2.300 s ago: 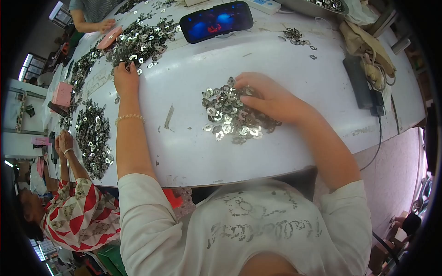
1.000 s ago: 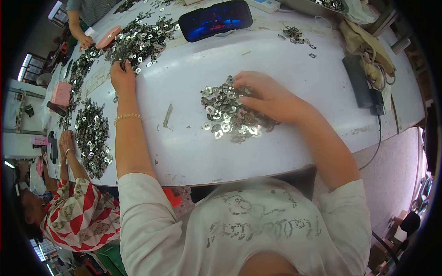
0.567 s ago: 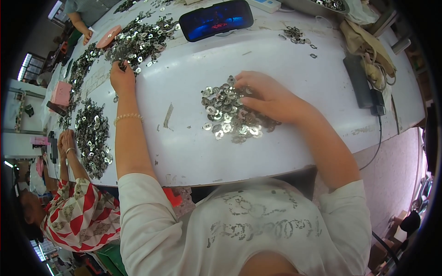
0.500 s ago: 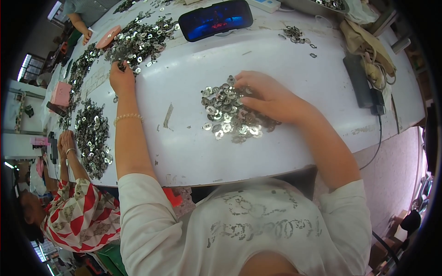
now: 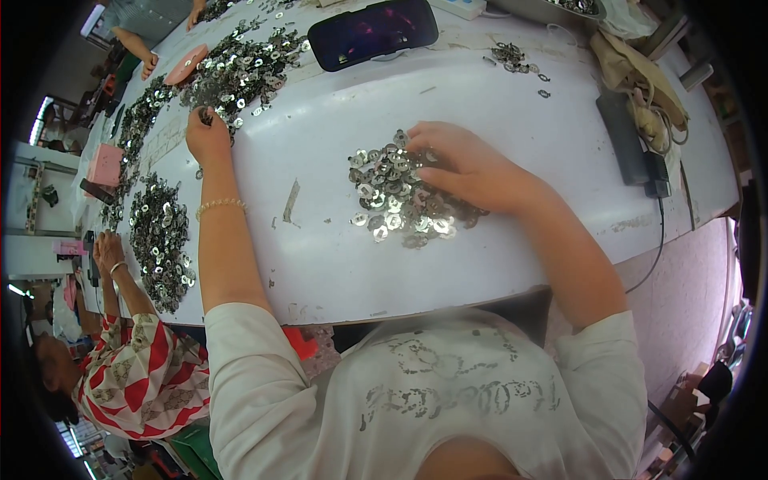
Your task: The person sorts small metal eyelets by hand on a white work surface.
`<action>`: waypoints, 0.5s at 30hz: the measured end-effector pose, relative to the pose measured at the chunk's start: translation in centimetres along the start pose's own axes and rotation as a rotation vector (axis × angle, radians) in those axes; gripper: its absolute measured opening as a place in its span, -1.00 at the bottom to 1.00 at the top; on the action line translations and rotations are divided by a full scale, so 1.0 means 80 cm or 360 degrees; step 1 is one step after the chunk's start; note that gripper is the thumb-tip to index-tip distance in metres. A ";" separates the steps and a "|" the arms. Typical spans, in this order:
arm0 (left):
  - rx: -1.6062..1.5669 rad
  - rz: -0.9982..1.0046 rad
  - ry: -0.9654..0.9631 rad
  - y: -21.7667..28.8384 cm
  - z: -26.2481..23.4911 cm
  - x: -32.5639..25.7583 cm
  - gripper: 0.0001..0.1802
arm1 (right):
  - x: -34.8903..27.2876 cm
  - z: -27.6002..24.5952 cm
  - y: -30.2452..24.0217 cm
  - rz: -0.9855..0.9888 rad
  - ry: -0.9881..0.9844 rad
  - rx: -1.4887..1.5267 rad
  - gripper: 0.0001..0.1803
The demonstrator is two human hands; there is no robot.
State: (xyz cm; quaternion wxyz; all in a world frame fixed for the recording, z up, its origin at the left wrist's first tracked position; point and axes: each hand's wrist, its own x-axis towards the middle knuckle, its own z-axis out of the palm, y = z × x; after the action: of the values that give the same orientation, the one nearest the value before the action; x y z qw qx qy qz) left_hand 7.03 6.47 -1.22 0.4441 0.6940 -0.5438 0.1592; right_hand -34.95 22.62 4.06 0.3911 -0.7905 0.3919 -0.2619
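Observation:
My left hand [image 5: 208, 138] is at the near edge of a large pile of small flat silvery metal pieces [image 5: 240, 76]. Its fingers curl inward, with dark metal pieces showing between thumb and fingers. Toward the middle of the white table, a smaller heap of the same ring-like pieces [image 5: 390, 180] lies spread out. My right hand [image 5: 468, 164] rests at the heap's right side, thumb and fingers apart, with pieces under and between them; its fingertips are partly hidden among them.
Beyond stands a phone-like screen [image 5: 373, 34]. A few pieces [image 5: 512, 56] lie far right, near a black power adapter [image 5: 622, 140] and tan cloth [image 5: 640, 80]. A long pile [image 5: 160, 240] lies left, beside a co-worker's hands [image 5: 106, 252]. A pink dish [image 5: 186, 66] sits by the large pile.
My left hand has shifted slightly left; my right hand stays on the heap. The screen has dimmed. The left co-worker's hands have moved, and another hand now shows at the far upper left.

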 end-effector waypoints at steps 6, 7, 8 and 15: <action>-0.0016 -0.0008 0.0020 0.010 -0.006 -0.001 -0.77 | 0.001 -0.001 -0.003 0.0062 -0.0008 0.0059 -0.67; -0.0054 -0.0009 0.0050 0.011 -0.008 -0.001 -0.77 | 0.001 -0.001 -0.002 0.0059 -0.0008 0.0058 -0.67; -0.0053 -0.0008 0.0053 0.011 -0.009 -0.001 -0.77 | 0.001 0.001 0.001 0.0034 0.0001 0.0028 -0.67; -0.0215 -0.0080 0.0020 0.014 -0.009 0.003 -0.76 | -0.001 0.003 0.008 -0.0013 0.0042 -0.0022 -0.67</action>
State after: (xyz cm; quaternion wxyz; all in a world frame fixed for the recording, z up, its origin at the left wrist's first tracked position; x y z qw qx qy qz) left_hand 6.27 6.87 -0.13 0.4972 0.6748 -0.5330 0.1152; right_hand -35.12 22.50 3.39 0.3794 -0.7913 0.3954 -0.2712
